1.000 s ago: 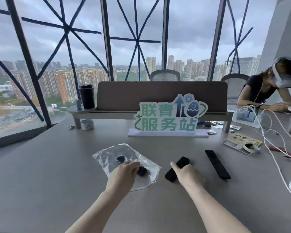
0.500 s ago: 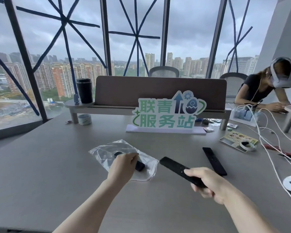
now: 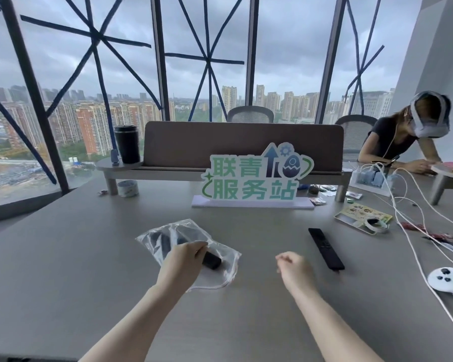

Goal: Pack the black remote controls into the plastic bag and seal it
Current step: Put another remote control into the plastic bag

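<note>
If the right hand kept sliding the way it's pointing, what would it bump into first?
The right hand points up and left, so probably the clear plastic bag with a black remote poking from its mouth. Depth is unclear; it might slide past.

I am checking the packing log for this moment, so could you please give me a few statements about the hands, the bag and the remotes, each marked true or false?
1. The left hand rests on the plastic bag, at a black remote. True.
2. The right hand holds a remote. False: it holds nothing and hovers loosely curled over the table.
3. A long black remote lies on the table outside the bag, to the right of the right hand. True.
4. The bag stands upright. False: it lies flat on the table.
5. The white controller is inside the bag. False: it lies at the table's right edge, far from the bag.
</note>
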`<action>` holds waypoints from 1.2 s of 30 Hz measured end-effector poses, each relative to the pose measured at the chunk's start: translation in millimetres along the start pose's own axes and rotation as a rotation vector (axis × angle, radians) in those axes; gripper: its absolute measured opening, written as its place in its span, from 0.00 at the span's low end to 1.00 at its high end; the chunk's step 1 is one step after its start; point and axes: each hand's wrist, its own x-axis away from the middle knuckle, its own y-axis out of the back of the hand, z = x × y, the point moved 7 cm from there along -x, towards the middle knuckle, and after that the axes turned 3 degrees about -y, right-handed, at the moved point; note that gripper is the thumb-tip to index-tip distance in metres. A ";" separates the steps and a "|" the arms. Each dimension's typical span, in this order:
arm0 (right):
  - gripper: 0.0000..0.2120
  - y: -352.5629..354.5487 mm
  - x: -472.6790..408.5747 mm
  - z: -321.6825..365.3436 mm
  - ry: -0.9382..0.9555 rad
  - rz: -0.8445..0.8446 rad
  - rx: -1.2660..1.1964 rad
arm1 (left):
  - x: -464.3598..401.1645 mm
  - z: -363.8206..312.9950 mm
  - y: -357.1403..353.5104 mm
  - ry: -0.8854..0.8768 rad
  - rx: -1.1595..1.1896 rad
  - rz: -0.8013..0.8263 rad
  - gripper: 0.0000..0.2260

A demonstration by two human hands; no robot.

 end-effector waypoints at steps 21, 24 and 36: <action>0.16 42.5 9.6 -15.4 -0.229 0.602 -0.422 | 10.3 9.3 -9.6 0.000 0.006 -0.051 0.11; 0.18 9.8 53.2 2.9 -0.197 0.811 -0.260 | 8.4 6.6 -9.4 -0.004 0.021 -0.057 0.10; 0.05 -67.3 41.6 35.9 0.060 0.135 -0.143 | 21.7 20.5 2.7 0.000 0.031 -0.020 0.10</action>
